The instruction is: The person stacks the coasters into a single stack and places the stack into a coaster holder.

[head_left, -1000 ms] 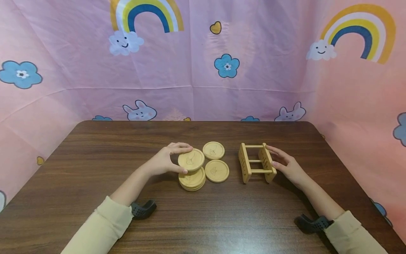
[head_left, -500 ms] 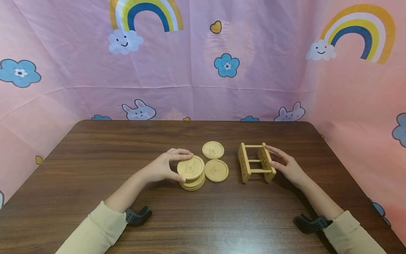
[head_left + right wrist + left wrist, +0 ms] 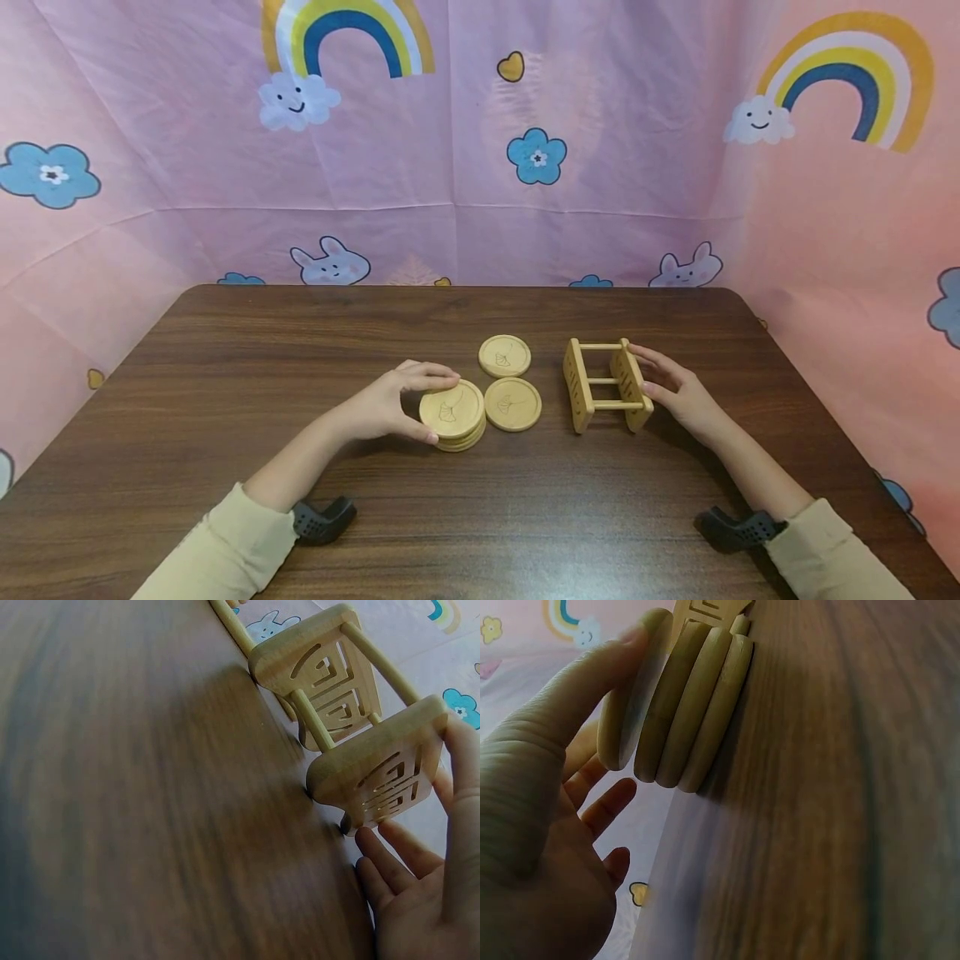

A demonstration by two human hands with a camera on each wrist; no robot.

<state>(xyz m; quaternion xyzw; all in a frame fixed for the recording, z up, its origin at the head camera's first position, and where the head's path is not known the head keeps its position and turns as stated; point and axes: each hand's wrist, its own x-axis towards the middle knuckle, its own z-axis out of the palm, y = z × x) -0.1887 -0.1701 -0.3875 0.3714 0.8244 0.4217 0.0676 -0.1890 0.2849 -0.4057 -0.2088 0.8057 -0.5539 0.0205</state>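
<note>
Between the thumb and fingers of my left hand, I hold a round wooden coaster with a line-drawn leaf on it. In the left wrist view it is tilted just above a stack of coasters, with a small gap visible. Two more coasters lie flat beside the stack: a nearer one and a farther one. My right hand holds the right side panel of a small wooden coaster holder, thumb and fingers at its edges. Thin rods join the holder's two cut-out panels.
The dark wooden table ends at a back edge near a pink and purple patterned cloth. The holder stands to the right of the coasters, its slot facing up. A black band is on each wrist.
My left hand has lowered the coaster toward me and down, from above and behind the stack to over it. My right hand and the holder have stayed put.
</note>
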